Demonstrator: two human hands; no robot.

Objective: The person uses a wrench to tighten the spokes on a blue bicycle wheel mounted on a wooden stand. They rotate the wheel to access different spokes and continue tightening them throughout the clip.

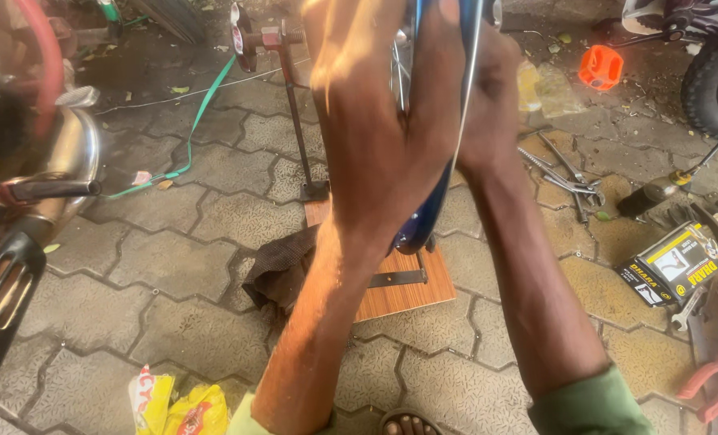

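Both hands press on a blue rim (423, 211) standing upright in a stand on a wooden board (395, 296) laid on the paved floor. The left hand (375, 137) lies flat against its near side, fingers up; the right hand (488, 105) wraps the far side. The rim's long axis runs upward between them. Its top is cut off, and the right grip's closure cannot be told.
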